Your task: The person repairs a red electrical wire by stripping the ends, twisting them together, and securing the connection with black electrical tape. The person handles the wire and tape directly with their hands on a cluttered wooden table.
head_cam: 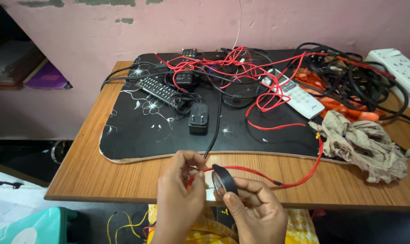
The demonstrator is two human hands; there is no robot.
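head view, looking down, close over table (101, 180)

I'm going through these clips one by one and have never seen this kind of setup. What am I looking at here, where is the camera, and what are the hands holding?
There is no machine here: a person works with two bare hands, filmed by one camera worn on the head, looking down at a wooden table. The left hand pinches a red wire, and the right hand holds a roll of black tape right against that wire. A black mat with white flowers lies on the table. On it are a tangle of red and black cables, a black remote, a white remote and a black plug adapter. To the right lie a crumpled cloth and a white power strip.
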